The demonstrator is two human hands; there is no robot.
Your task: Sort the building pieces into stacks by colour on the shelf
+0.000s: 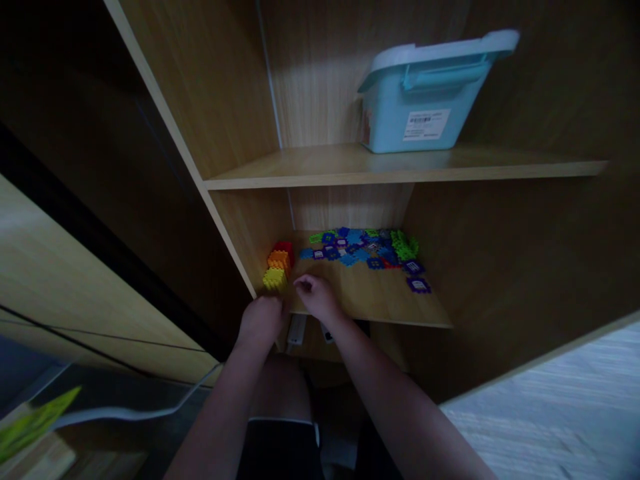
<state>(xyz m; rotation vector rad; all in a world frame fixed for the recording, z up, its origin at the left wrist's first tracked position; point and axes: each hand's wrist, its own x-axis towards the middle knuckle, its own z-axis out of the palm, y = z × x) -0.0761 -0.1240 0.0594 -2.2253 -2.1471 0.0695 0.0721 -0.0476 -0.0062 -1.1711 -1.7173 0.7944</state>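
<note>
My left hand (263,315) is closed at the front left of the lower shelf (370,293), just below a stack of yellow toothed plastic tiles (275,279). Its fingertips are hidden, so what it holds, if anything, does not show. My right hand (316,295) hovers over the shelf to the right of that stack, fingers curled toward the thumb; I cannot make out anything between them. Behind the yellow stack stand orange tiles (279,259) and red tiles (285,249) along the left wall. Loose blue and purple interlocking tiles (350,248) lie spread across the back.
Green tiles (404,245) are bunched at the back right, with purple tiles (418,285) in front of them. A light blue lidded box (425,100) stands on the upper shelf (320,167). Below the lower shelf sits a white power strip (297,329).
</note>
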